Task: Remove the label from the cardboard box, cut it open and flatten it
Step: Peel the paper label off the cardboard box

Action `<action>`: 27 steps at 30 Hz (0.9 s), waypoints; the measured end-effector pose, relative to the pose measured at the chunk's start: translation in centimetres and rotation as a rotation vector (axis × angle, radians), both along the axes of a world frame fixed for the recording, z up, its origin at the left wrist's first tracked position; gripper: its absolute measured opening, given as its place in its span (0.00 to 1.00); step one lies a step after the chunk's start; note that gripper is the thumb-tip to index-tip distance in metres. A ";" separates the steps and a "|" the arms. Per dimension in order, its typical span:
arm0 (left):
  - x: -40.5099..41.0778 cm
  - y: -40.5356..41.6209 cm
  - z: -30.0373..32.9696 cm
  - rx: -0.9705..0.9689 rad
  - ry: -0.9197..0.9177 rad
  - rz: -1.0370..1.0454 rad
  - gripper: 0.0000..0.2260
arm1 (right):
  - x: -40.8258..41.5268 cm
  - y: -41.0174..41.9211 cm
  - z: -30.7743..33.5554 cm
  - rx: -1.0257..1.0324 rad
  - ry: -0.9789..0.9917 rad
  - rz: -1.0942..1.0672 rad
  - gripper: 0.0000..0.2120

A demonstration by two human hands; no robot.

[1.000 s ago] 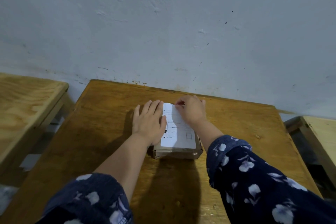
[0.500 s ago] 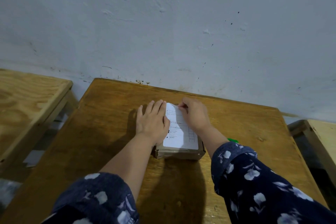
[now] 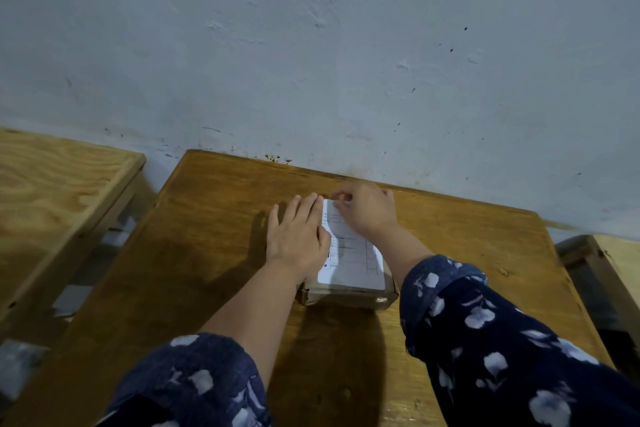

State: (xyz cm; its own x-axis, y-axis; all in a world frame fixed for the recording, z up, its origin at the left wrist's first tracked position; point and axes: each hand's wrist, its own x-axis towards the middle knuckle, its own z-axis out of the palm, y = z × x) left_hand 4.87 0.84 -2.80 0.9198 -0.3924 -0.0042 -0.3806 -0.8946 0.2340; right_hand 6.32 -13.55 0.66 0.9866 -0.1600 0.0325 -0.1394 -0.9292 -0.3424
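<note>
Left hand point(image 3: 298, 239) presses flat on the box point(image 3: 349, 296); right hand point(image 3: 367, 208) fingers pinch the label point(image 3: 349, 253) far edge.

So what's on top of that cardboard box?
A white label covers the cardboard box. The left hand lies flat there; the right hand picks at the label's far edge, hiding that corner.

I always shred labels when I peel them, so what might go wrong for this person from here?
1. The right hand picks at the far edge of the label; nearly all of it looks flat and stuck, so a quick pull may tear it or leave paper on the box.
2. Only the flat left hand steadies the box, so a hard tug may slide or tip it on the table.
</note>
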 end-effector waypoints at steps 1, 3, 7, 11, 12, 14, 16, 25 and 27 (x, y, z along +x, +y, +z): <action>0.0 0.0 -0.1 -0.004 0.001 0.001 0.26 | 0.4 0.1 0.1 -0.011 0.001 -0.003 0.08; 0.0 0.1 -0.1 -0.006 0.006 0.004 0.26 | 0.8 0.5 0.2 -0.007 0.000 -0.011 0.06; 0.1 0.1 -0.1 0.011 0.009 0.004 0.26 | 1.0 0.9 0.1 0.006 0.000 -0.013 0.06; 0.1 -0.1 0.0 0.038 0.010 0.008 0.26 | 0.7 0.6 -0.6 0.001 -0.026 0.041 0.07; 0.1 -0.1 0.0 0.045 0.012 0.008 0.26 | 0.6 0.5 -0.7 -0.008 -0.033 0.059 0.07; 0.0 -0.1 0.0 0.054 0.008 0.009 0.26 | 0.4 0.3 -0.8 0.001 -0.052 0.085 0.06; 0.1 -0.1 -0.1 0.055 0.003 0.012 0.26 | 0.1 0.1 -0.9 0.024 -0.077 0.099 0.06; 0.1 -0.1 -0.2 0.035 0.032 0.025 0.26 | -2.4 -1.8 -1.4 0.081 -0.154 0.134 0.05; 0.2 -0.1 -0.1 0.037 0.041 0.021 0.26 | -3.2 -2.4 -1.3 0.071 -0.157 0.142 0.04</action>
State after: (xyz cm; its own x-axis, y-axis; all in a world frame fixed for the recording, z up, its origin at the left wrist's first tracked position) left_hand 5.03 0.70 -2.95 0.9265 -0.3722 -0.0563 -0.3527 -0.9106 0.2157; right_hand 3.09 -15.93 -0.66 0.9831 -0.0275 0.1809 0.0510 -0.9083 -0.4152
